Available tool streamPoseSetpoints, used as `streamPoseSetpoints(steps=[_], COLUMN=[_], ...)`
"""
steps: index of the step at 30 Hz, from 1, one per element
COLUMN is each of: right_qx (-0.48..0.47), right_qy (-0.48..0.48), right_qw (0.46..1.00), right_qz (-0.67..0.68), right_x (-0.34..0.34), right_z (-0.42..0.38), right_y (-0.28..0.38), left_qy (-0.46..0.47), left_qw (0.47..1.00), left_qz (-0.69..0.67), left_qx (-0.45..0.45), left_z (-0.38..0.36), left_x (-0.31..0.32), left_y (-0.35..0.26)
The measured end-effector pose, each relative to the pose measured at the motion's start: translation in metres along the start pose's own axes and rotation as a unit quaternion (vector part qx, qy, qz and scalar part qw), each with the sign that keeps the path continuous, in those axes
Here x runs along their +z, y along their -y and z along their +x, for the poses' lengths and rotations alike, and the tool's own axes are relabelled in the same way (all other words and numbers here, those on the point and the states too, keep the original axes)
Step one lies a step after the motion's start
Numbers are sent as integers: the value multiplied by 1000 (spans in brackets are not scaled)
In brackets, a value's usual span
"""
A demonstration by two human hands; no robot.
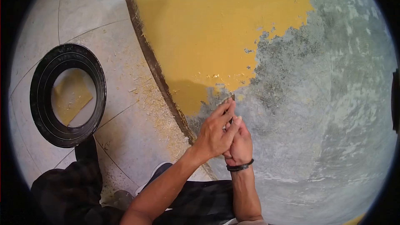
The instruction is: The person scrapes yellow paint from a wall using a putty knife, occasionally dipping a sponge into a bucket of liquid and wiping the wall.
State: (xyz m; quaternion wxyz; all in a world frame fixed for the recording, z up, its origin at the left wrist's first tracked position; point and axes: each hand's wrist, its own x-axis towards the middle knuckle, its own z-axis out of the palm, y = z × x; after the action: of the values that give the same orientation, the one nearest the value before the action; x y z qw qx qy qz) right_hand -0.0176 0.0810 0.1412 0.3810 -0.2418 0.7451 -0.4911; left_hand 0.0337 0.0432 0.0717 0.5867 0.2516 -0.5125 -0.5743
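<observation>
Both my hands meet on the wall at the lower edge of the yellow paint (208, 46). My right hand (241, 143), with a dark band at the wrist, is closed around a scraper (233, 97); only its narrow dark tip shows past the fingers. Over it lies my left hand (214, 135), its fingers pressed along the tool close to the tip. Small curls of loosened paint sit just above. Bare grey wall (291, 129) spreads to the right of a ragged paint edge. The scraper's handle is hidden in my hands.
A black bucket (37, 100) stands on the tiled floor at left, with a yellow sponge (75, 100) in cloudy liquid. Paint shavings (156, 112) litter the floor along the brown strip (146, 48) at the wall's base. My legs are below.
</observation>
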Motion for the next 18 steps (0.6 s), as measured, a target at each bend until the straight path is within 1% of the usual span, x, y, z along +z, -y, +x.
streamPoseSetpoints(steps=[1, 3, 5, 7, 8, 9, 11, 13, 15, 17, 18], right_qx=[4, 57, 44, -37, 28, 31, 13, 22, 28, 12, 33], right_qy=[-6, 17, 16, -97, -2, -7, -13, -35, 2, -6, 11], right_qw=[1000, 998, 999, 994, 999, 999, 1000, 999, 999, 999, 999], right_qz=[1, 6, 15, 46, 25, 24, -8, -15, 39, 30, 20], right_x=[-5, -12, -1, 15, 3, 6, 10, 2, -10, -13, -13], right_z=[4, 7, 3, 5, -4, -3, -3, -11, -6, 3, 7], right_y=[0, 0, -4, -8, 5, 4, -1, 3, 8, 5, 9], left_qy=[5, 2, -5, 4, 13, 14, 18, 15, -30, -36, -30], left_qw=[1000, 998, 999, 999, 999, 998, 989, 990, 999, 999, 999], left_qz=[-2, -43, -27, -31, -29, -32, -109, -104, -15, -13, -15], left_qx=[-5, -41, -31, -23, -38, -43, -97, -89, -18, -7, -16], left_z=[3, 7, 0, 0, 3, 6, 7, 0, -5, 0, 5], left_x=[-1, -4, -3, 0, -1, -4, -8, 0, 12, 14, 9], left_y=[2, 4, 0, -1, 2, 4, 3, -2, -4, 0, 0])
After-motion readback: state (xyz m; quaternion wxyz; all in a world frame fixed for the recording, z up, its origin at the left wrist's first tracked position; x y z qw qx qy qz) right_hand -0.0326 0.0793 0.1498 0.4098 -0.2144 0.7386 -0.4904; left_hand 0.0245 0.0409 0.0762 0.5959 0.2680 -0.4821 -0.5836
